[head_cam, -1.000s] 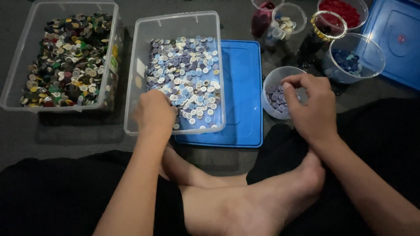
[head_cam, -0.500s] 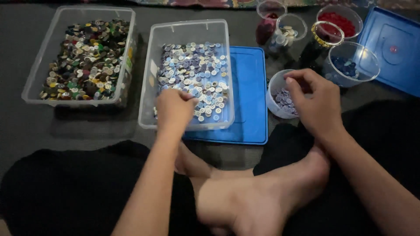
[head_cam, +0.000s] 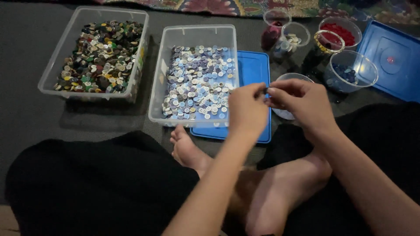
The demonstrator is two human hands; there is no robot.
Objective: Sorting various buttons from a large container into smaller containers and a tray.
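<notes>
My left hand (head_cam: pixel 247 110) and my right hand (head_cam: pixel 302 101) meet fingertip to fingertip above the blue lid (head_cam: pixel 253 70), pinching a small dark button (head_cam: pixel 264 91) between them. Just left of them stands a clear tub (head_cam: pixel 197 32) of blue, white and grey buttons. Behind my right hand a small clear cup (head_cam: pixel 289 78) is partly hidden. I sit cross-legged with bare feet (head_cam: pixel 271 192) below the hands.
A second clear tub (head_cam: pixel 95 54) of dark mixed buttons stands at the far left. Several clear cups hold sorted buttons: red (head_cam: pixel 340 30), dark blue (head_cam: pixel 350 70), pale (head_cam: pixel 294 39). Another blue lid (head_cam: pixel 391 59) lies at the right. A patterned rug edge (head_cam: pixel 245 6) runs along the top.
My left hand left the tub of blue and white buttons and moved right to meet my right hand. My right hand lifted off the small cup.
</notes>
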